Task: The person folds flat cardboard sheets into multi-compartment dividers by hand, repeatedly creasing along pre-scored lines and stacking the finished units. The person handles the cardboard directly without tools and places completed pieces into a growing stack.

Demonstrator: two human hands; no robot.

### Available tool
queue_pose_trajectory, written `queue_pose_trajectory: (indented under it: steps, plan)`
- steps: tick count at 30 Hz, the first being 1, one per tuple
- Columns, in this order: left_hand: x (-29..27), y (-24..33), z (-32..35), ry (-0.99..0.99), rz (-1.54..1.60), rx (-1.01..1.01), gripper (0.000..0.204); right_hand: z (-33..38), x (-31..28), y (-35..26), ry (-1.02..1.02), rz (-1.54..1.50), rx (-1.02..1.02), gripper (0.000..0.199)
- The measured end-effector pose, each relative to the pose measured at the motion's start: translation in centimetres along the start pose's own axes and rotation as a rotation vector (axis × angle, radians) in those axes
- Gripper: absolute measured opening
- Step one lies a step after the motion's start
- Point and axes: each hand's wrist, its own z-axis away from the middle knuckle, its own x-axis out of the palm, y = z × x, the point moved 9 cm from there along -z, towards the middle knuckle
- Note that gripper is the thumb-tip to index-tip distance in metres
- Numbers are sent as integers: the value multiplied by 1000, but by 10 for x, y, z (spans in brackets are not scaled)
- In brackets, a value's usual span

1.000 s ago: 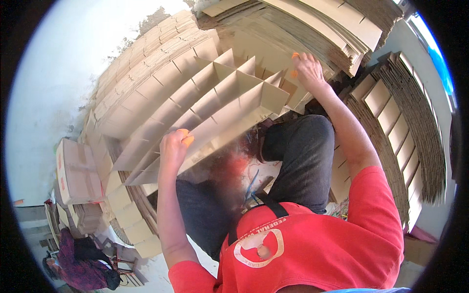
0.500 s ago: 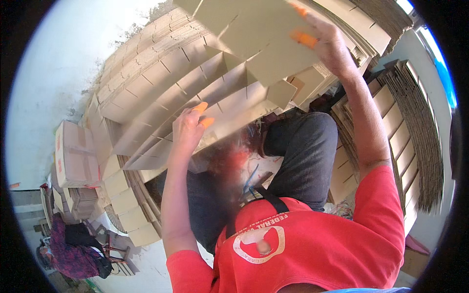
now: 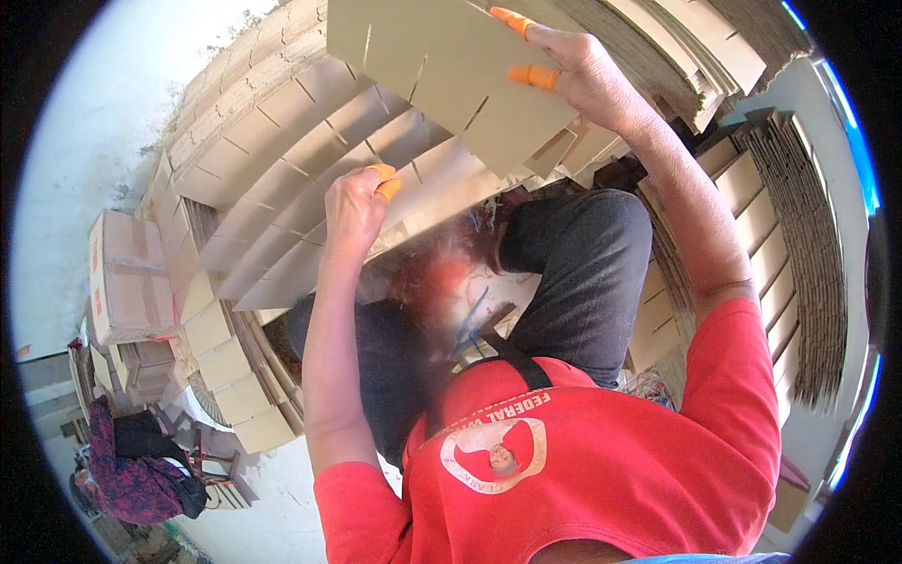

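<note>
Cardboard sheet (image 3: 437,80), far edge cut off, gripped by right hand (image 3: 584,83); left hand (image 3: 354,209) curled at slotted strip (image 3: 427,179), hold unclear.

Right hand (image 3: 590,83) holding slotted cardboard sheet (image 3: 437,70) over slotted strips (image 3: 282,211); left hand (image 3: 357,202) beside strips, fingertips together.

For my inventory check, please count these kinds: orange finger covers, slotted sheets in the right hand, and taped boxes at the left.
Orange finger covers: 4
Slotted cardboard sheet in the right hand: 1
Taped box at the left: 1
Total: 6
</note>
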Motion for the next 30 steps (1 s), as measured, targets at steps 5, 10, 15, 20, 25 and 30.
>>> queue_pose_trajectory:
  steps: [5, 10, 15, 20, 25, 30]
  plan:
    - [-2, 2, 0, 22, 18, 27, 16, 3, 1, -4, 36, -15, -52, 54]
    - [-2, 1, 0, 25, 6, 28, 15, -1, -7, 2, 57, -51, -110, 57]
    - [-2, 2, 0, 10, -25, 8, 14, 4, -7, -3, 51, 32, -85, 57]
    - [-5, 7, -4, 37, 12, 123, 14, 3, -7, -9, 43, -42, -169, 52]
    - [3, 1, -4, -22, -8, 82, 16, 3, 12, -10, -107, -37, -192, 59]
    - [4, 9, -7, -53, -17, 108, 17, -1, 42, -5, -232, 33, -181, 56]
